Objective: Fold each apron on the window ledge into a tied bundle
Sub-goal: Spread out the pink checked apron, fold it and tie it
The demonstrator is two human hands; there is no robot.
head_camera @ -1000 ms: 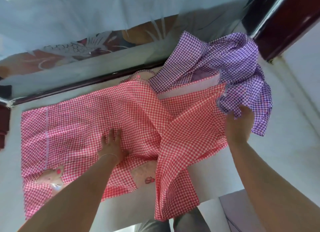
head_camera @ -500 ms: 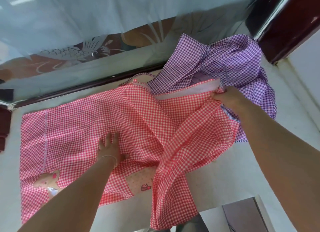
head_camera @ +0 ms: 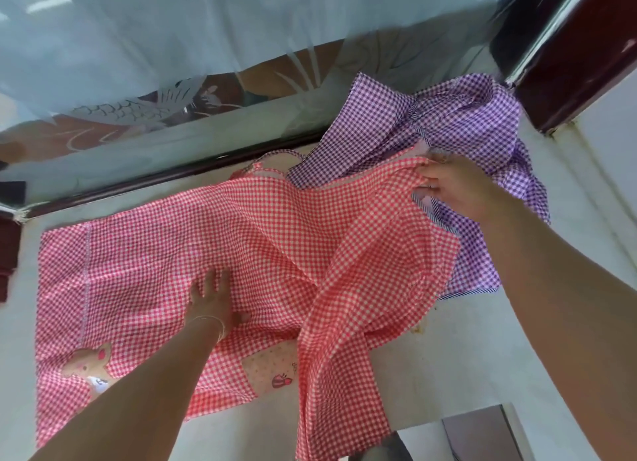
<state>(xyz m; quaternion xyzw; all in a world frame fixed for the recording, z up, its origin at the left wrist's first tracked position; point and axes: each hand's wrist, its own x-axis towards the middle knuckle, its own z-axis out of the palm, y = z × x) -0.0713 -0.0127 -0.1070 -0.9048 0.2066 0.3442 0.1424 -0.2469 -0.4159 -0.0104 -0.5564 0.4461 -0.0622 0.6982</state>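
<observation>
Red gingham apron (head_camera: 165,264) is lying spread on the window ledge (head_camera: 431,384), long axis running left-right along the window frame (head_camera: 138,188), its right part hanging rumpled over the ledge's front edge. Left hand (head_camera: 212,302) is pressing flat, fingers spread, on the apron's middle; right hand (head_camera: 458,188) is pinching the apron's far right corner, just against the purple gingham apron (head_camera: 465,126) heaped right of it. Right hand being nearer that loose end, the fold likely is heading leftward over the pinned middle.
</observation>
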